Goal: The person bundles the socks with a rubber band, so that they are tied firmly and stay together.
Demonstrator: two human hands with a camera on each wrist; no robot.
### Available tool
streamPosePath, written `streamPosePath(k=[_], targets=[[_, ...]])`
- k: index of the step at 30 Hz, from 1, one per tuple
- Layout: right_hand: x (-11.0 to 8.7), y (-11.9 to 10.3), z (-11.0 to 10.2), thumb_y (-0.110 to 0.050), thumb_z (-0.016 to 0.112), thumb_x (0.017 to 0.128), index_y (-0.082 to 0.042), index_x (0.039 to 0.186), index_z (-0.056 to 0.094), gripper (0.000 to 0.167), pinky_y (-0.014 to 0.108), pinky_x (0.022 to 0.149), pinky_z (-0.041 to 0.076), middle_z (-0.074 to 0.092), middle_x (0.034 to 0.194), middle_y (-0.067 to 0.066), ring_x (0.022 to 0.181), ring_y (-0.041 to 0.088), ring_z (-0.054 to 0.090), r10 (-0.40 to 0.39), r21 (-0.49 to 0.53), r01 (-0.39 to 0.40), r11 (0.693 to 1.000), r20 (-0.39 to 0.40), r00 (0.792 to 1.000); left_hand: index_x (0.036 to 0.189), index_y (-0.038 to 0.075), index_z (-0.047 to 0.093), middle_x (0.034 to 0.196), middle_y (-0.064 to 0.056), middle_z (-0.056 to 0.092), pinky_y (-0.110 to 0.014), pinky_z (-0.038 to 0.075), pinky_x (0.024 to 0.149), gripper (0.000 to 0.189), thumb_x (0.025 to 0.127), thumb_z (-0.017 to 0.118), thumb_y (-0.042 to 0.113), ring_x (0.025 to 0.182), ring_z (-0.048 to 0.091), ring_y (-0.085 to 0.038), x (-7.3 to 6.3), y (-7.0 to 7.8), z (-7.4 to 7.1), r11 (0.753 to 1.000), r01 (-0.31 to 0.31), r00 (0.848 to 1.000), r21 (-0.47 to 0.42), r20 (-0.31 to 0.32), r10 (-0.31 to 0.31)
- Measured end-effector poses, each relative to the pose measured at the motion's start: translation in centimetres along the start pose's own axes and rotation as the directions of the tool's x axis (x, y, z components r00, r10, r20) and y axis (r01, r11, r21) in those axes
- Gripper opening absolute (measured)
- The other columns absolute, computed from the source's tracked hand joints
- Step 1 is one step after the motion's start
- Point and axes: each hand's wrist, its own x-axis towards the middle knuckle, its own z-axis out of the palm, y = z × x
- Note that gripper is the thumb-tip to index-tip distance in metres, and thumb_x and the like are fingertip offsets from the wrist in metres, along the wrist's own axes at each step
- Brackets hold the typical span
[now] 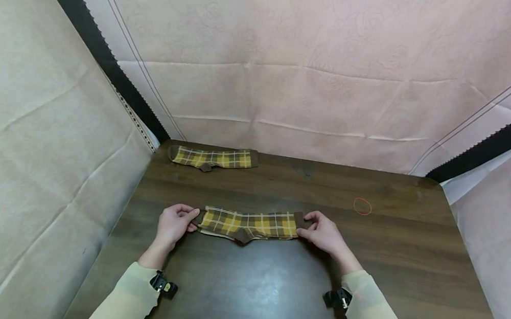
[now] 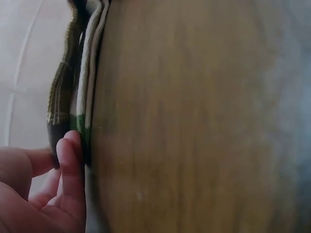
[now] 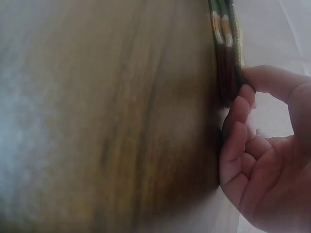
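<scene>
Nearest, the pale sleeves (image 1: pixel 381 315) reach over the wooden table (image 1: pixel 243 286) to two hands at work: the left hand (image 1: pixel 175 224) pinches the dark left end of a yellow-and-brown plaid sock (image 1: pixel 249 224) between thumb and fingers, and the right hand (image 1: pixel 326 234) pinches its brown band at the other end. The sock lies stretched lengthwise between them, its dark heel patch (image 1: pixel 243 236) pointing toward the person. It should be light and limp, with enough knit grip not to slip easily and nothing fragile about it; lifted by one end it would probably droop or fold. Both wrist views show several layers at the edge, perhaps two socks stacked, though I cannot tell for certain, so the better hold is a pinch at each end that takes in every layer. Beyond, to the right, lies a thin orange rubber band (image 1: pixel 355 204); near the far edge, a similar plaid sock (image 1: pixel 218 159) lies flat, untouched, before the pale cloth (image 1: pixel 298 102).
</scene>
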Motion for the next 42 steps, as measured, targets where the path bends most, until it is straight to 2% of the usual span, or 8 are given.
streamPosePath(k=[7,13,21,26,31,35,42], targets=[[0.4,0.0,0.0,-0.024,0.087,0.09,-0.003,0.132,0.06,0.055,0.032,0.058,0.052,0.067,0.079,0.006,0.063,0.019,0.062,-0.001,-0.02,0.001,1.0,0.009,1.0,0.112,-0.01,0.067,0.085,-0.012,0.077,-0.027,0.062,0.059,0.028,0.104,0.074,0.016,0.061,0.072,-0.017,-0.4,0.2,-0.6,0.996,0.05,0.996,-0.078,0.076,-0.044],[0.4,0.0,-0.1,-0.024,0.087,0.091,-0.002,0.138,0.058,0.059,0.033,0.06,0.052,0.069,0.084,0.006,0.067,0.02,0.063,-0.03,-0.035,0.03,0.999,0.005,1.0,0.11,-0.007,0.068,0.084,-0.012,0.076,-0.028,0.062,0.059,0.027,0.102,0.077,0.017,0.061,0.073,-0.017,-0.3,-0.2,-0.7,0.999,0.04,0.997,-0.024,0.063,-0.038],[0.5,-0.2,0.1,-0.031,0.085,0.091,-0.009,0.143,0.059,0.062,0.044,0.086,0.051,0.069,0.107,0.008,0.093,0.026,0.063,-0.064,-0.106,0.058,0.993,-0.057,0.996,0.113,-0.004,0.068,0.086,-0.013,0.075,-0.028,0.062,0.059,0.027,0.101,0.079,0.018,0.062,0.073,-0.017,-0.2,-0.1,-0.6,1.0,0.012,0.999,-0.008,0.039,-0.012],[0.6,-0.1,0.4,-0.03,0.082,0.094,-0.009,0.14,0.064,0.053,0.05,0.093,0.05,0.07,0.111,0.009,0.103,0.03,0.064,-0.072,-0.107,0.064,0.992,-0.07,0.995,0.112,-0.004,0.069,0.086,-0.012,0.075,-0.027,0.062,0.059,0.027,0.101,0.078,0.019,0.062,0.072,-0.015,-0.1,0.0,-0.8,1.0,0.014,0.999,0.026,0.037,-0.015],[0.6,0.1,0.3,-0.025,0.08,0.097,-0.01,0.139,0.066,0.047,0.05,0.093,0.051,0.071,0.116,0.011,0.104,0.029,0.065,-0.098,-0.081,0.091,0.993,-0.083,0.992,0.112,-0.004,0.07,0.087,-0.011,0.074,-0.027,0.061,0.059,0.03,0.101,0.079,0.022,0.063,0.072,-0.017,-0.3,0.1,-1.0,0.998,-0.002,0.999,0.058,0.033,0.0],[0.4,-0.1,0.1,-0.021,0.079,0.099,-0.009,0.138,0.067,0.043,0.045,0.086,0.054,0.07,0.122,0.013,0.097,0.026,0.066,-0.134,-0.062,0.128,0.99,-0.11,0.985,0.11,-0.003,0.071,0.087,-0.011,0.073,-0.028,0.061,0.06,0.03,0.1,0.08,0.025,0.063,0.072,-0.017,-0.2,0.3,-1.1,0.997,-0.029,1.0,0.072,0.013,0.028],[0.2,-0.6,0.1,-0.017,0.08,0.098,-0.01,0.134,0.07,0.038,0.038,0.076,0.055,0.07,0.126,0.015,0.092,0.024,0.066,-0.16,-0.045,0.156,0.987,-0.123,0.979,0.112,-0.002,0.07,0.089,-0.013,0.073,-0.03,0.063,0.062,0.031,0.1,0.08,0.024,0.064,0.071,-0.016,0.2,1.2,-1.6,0.999,-0.033,0.999,0.012,0.02,0.032]])
